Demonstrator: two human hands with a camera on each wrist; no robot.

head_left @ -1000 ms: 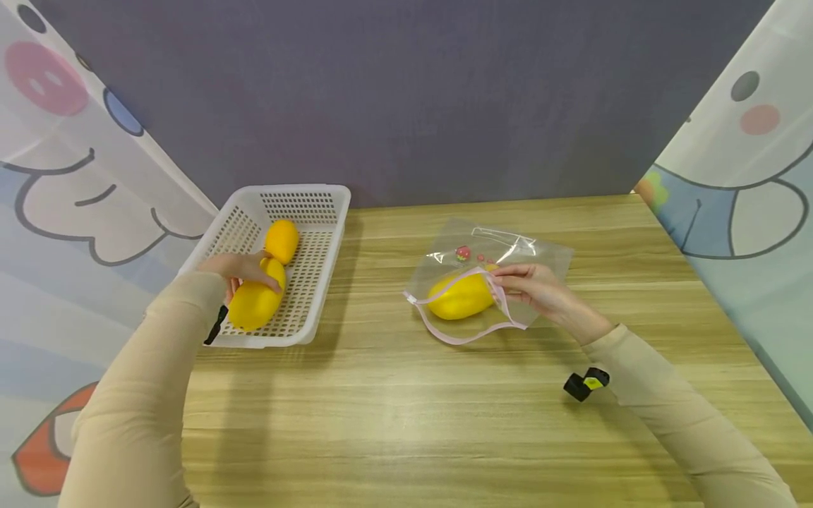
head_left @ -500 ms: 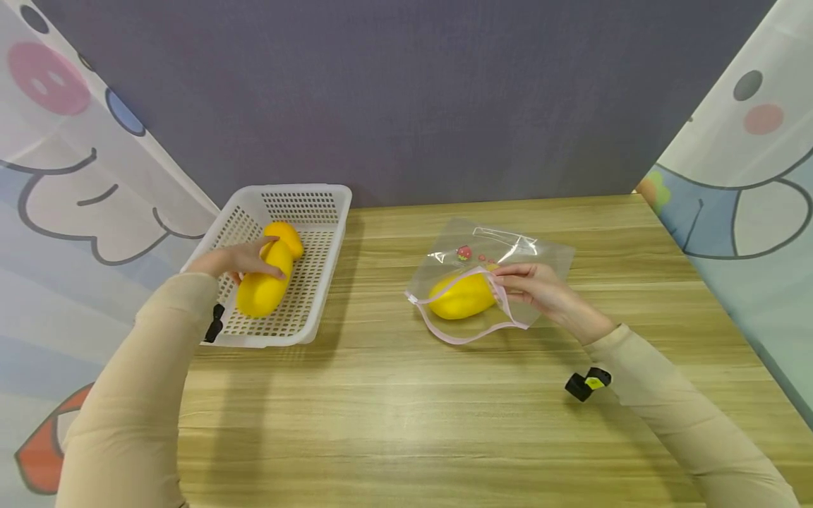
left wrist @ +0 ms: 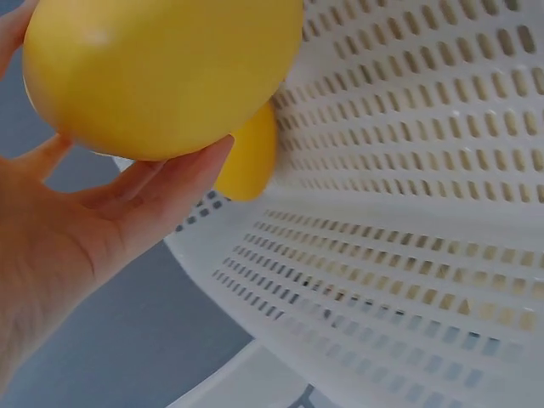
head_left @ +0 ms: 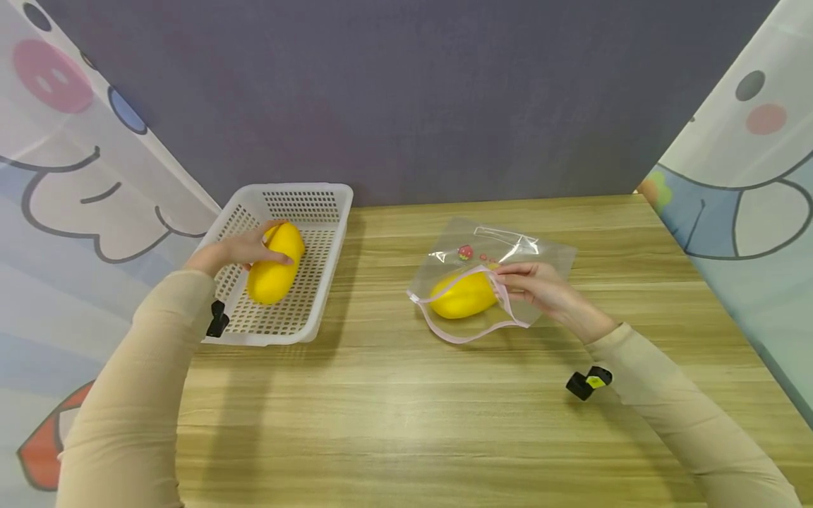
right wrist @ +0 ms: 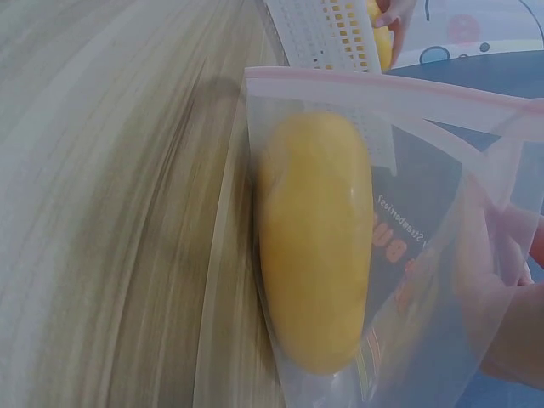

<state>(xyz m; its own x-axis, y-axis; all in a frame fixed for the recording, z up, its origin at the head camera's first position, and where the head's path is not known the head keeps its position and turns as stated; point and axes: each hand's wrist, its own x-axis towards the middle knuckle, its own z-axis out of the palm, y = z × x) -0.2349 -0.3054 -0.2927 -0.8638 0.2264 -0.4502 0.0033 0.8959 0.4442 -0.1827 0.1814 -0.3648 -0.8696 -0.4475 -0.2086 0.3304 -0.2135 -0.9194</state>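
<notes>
In the head view my left hand [head_left: 236, 252] grips a smooth yellow mango [head_left: 272, 280] over the white perforated basket [head_left: 315, 307]. Thumb and fingers curve round its sides. Behind it, the left wrist view shows a second yellow mango [left wrist: 253, 157] against the basket wall, mostly hidden by the held one. My right hand [head_left: 536, 288] pinches the pink zip edge of a clear plastic bag [head_left: 546, 257], whose mouth gapes toward me. Inside the bag lies another mango [head_left: 462, 296], also seen through the plastic in the right wrist view.
The basket stands on the left of the wooden table [head_left: 394, 409]. Behind the table rises a grey panel [head_left: 406, 106]. Cartoon-printed curtains [head_left: 737, 197] flank both sides. A black device [head_left: 589, 383] sits at the right wrist.
My left hand has moved the gripped mango away from me and slightly right, over the other one, which is now mostly covered. The right hand and bag have stayed in place.
</notes>
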